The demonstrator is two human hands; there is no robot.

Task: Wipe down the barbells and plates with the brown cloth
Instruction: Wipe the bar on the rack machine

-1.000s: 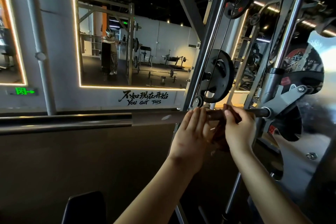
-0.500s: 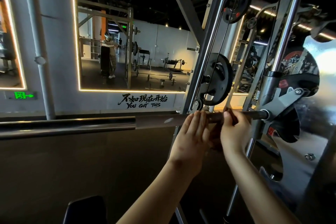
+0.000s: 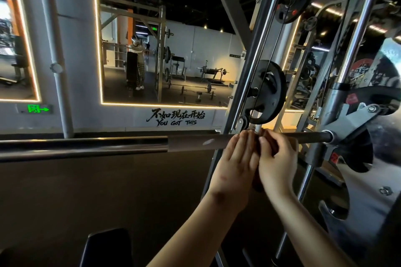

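Head view, left hand (image 3: 234,163) straight-fingered against barbell (image 3: 193,144), right hand (image 3: 278,159) pinching brown cloth (image 3: 272,142) on it

Left hand (image 3: 234,165), right hand (image 3: 280,159), barbell (image 3: 191,144) (cloth (image 3: 271,142) between)

Wall mirror (image 3: 184,50), edged with a lit strip.
- Left of mirror: upright grey pipe (image 3: 58,71), then a second lit mirror (image 3: 15,50).
- Directly below mirror: black painted lettering (image 3: 176,117).
- Below left: green exit sign (image 3: 37,108).
- Right of mirror: chrome guide rod (image 3: 355,28).
- Well below: black padded seat (image 3: 106,247).
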